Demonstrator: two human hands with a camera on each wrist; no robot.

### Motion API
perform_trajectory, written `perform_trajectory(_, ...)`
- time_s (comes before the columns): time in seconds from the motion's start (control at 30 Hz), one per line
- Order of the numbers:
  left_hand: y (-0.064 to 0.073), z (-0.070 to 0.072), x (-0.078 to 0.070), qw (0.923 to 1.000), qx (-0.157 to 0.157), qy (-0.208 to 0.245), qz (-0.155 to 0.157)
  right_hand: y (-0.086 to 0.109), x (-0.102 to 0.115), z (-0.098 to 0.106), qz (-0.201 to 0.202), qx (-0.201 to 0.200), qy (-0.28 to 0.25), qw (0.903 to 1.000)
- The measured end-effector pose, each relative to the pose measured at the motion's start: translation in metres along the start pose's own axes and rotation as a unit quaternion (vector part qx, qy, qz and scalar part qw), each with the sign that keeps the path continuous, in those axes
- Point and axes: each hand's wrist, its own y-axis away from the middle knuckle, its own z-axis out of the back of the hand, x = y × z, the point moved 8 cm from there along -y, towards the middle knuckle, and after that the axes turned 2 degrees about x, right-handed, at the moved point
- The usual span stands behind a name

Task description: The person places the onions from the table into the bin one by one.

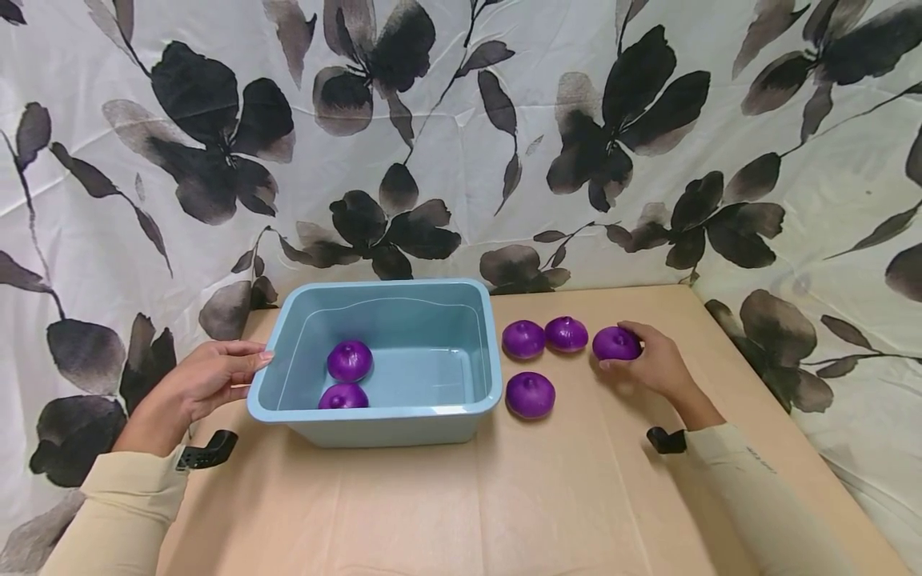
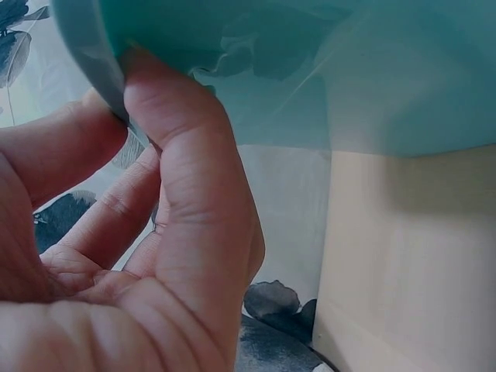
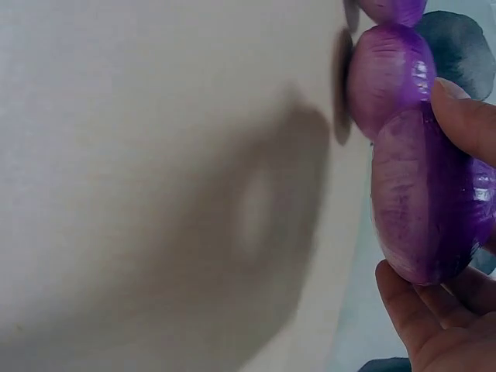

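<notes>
My left hand (image 1: 212, 380) pinches the left rim of a light blue plastic tub (image 1: 389, 412). In the left wrist view, the thumb (image 2: 182, 147) lies over the tub wall, with fingers on its other side. Two shiny purple onions (image 1: 350, 361) sit inside the tub, toward its left; the front wall partly hides the nearer one. Right of the tub, my right hand (image 1: 659, 364) grips another purple onion (image 1: 614, 344) between thumb and fingers. In the right wrist view this held onion (image 3: 430, 198) appears raised off the table, its shadow apart from it.
Three more purple onions stand on the table (image 1: 403, 512) between tub and right hand: one near the tub's right wall (image 1: 523, 340), one beside it (image 1: 567, 334), one nearer the front (image 1: 530, 395). A floral cloth (image 1: 461, 144) hangs behind and along the right side.
</notes>
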Motion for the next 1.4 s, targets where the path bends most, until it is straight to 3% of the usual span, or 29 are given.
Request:
perform_trajectory(0.4,0.000,0.000,0.001,1.0000,0.000,0.006,-0.002,-0.002,0.027,0.015,0.026,-0.003,0.009,0.9996)
perform_trajectory(0.7,0.001,-0.001,0.000,1.0000,-0.003,0.005,-0.006,-0.002,0.059,0.023,0.059,-0.017,-0.001,0.9981)
perform_trajectory(1.03,0.001,-0.001,0.001,1.0000,-0.003,0.002,-0.007,0.001,0.089,0.024,0.069,-0.007,-0.011,0.9975)
perform_trajectory(1.4,0.002,-0.001,0.002,1.0000,-0.001,0.004,-0.003,0.001,0.128,0.026,0.115,-0.006,-0.024,0.9930)
